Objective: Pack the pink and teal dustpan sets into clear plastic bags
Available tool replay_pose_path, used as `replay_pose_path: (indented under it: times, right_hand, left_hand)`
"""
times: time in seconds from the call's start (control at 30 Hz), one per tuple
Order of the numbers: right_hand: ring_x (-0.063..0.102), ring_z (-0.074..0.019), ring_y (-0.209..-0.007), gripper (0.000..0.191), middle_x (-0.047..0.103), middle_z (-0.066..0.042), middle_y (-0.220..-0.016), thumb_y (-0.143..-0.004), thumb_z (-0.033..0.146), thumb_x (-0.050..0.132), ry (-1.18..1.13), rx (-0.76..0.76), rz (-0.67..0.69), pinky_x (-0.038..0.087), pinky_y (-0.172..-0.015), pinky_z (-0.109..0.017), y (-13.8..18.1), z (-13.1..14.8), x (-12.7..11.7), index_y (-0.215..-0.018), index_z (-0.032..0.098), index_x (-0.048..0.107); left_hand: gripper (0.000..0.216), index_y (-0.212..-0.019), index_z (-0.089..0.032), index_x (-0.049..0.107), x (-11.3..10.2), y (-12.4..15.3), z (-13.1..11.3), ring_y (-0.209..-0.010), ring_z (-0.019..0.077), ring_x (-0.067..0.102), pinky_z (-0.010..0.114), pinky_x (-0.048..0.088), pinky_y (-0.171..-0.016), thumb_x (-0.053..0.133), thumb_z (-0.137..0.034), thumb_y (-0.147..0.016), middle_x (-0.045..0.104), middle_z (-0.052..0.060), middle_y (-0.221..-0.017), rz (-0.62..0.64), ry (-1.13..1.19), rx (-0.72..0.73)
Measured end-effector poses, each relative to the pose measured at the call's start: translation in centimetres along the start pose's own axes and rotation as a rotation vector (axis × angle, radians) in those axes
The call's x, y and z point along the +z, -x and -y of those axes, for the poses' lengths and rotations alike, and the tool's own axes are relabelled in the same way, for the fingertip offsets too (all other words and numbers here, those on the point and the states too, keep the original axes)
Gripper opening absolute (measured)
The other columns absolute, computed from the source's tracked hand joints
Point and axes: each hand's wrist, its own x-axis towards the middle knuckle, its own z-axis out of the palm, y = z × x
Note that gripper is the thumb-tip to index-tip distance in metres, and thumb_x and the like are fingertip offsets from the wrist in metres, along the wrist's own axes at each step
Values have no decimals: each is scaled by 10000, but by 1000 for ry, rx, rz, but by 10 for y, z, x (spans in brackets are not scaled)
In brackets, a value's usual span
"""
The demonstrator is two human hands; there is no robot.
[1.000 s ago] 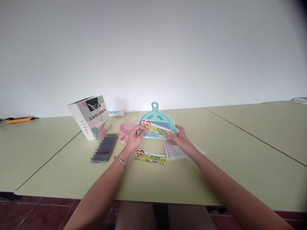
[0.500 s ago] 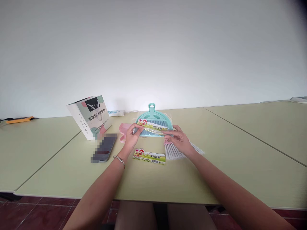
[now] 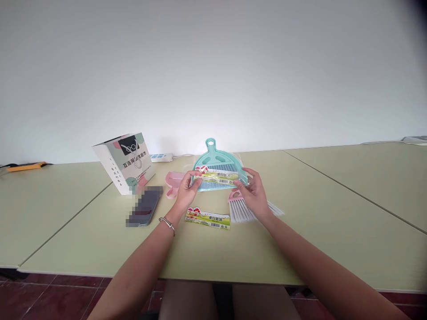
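Both hands hold a packaged teal dustpan set (image 3: 216, 162) above the table, its handle pointing up. My left hand (image 3: 187, 192) pinches the left end of the printed label card across its lower edge. My right hand (image 3: 251, 192) grips the right end. Below them on the table lie a loose label card (image 3: 208, 218), a pink-handled brush with white bristles (image 3: 243, 209) and a pink dustpan (image 3: 173, 182), partly hidden behind my left hand.
A printed cardboard box (image 3: 126, 161) stands at the left, with a dark phone (image 3: 145, 206) lying in front of it. A white power strip (image 3: 162, 157) lies by the wall and an orange object (image 3: 26, 166) at the far left. The green table (image 3: 333, 222) ends near my lap.
The teal dustpan package was tipped down towards the table half a second ago and is now raised and turned more upright in both hands. The pink-handled brush beneath shows more.
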Motion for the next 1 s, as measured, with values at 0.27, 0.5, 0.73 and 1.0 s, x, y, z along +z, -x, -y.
replay_pose_path:
  times: [0.27,0.5,0.73,1.0]
  right_hand:
    - [597,-123,-536,617,634,7,-860,-639,449,733,-259,246,53,546,-602,-324,-5,1,-1,-1174,255,494]
    - [511,-103,-486,197,569,20,-594,-601,295,738,-307,225,-325,495,-506,-267,-39,-12,-42,-686,204,584]
    - [407,-104,-436,108,467,29,-506,-722,149,543,91,426,-747,437,-510,-313,-58,-33,-113,-635,208,518]
    - [499,-327,-964,155,551,-121,-834,-596,119,594,480,434,-812,362,-824,-458,-53,-54,-124,-667,210,490]
  left_hand:
    - [320,-1136,-250,510,0,4,-6,-828,146,529,268,425,-712,542,-315,-825,585,28,-1096,65,-28,-33]
    - [485,-1268,-252,397,0,1,-4,-847,168,634,314,487,-759,512,-448,-839,649,61,-1015,168,117,-118]
    - [293,-1112,-195,540,-24,-10,24,-1071,247,574,404,427,-900,446,-331,-870,630,118,-1133,111,-625,72]
    - [250,-992,-147,618,-39,-6,33,-986,309,591,463,379,-869,458,-195,-806,659,178,-1018,227,-1289,-91]
